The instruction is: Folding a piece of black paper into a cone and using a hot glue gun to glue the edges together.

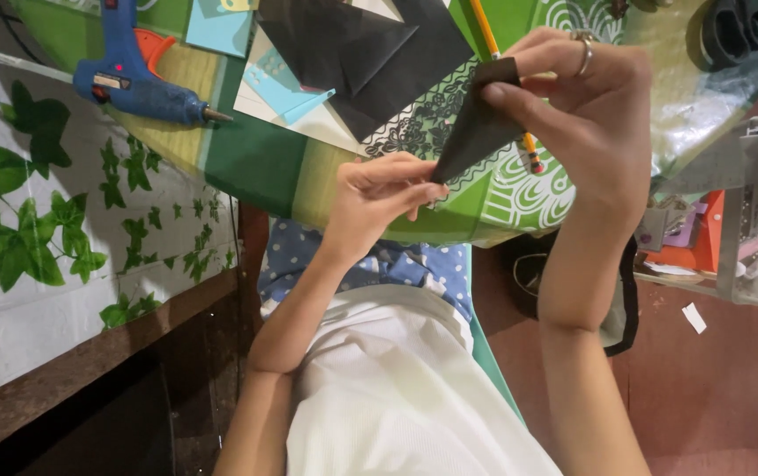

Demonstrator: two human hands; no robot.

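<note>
A folded piece of black paper [477,123] was pinched at its top by the right hand [586,115] and at its lower tip by the left hand [383,198], above the table's edge. A blue glue gun [136,84] lay at ten o'clock, black sheets [357,53] at twelve, a pencil [489,40] just behind the paper.

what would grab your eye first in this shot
The two bare hands at centre: the left hand and the ringed right hand pinch a folded black paper cone between them, over a green patterned table cover. Next, the blue hot glue gun lying at upper left, and the black paper sheets spread at top centre.
</note>
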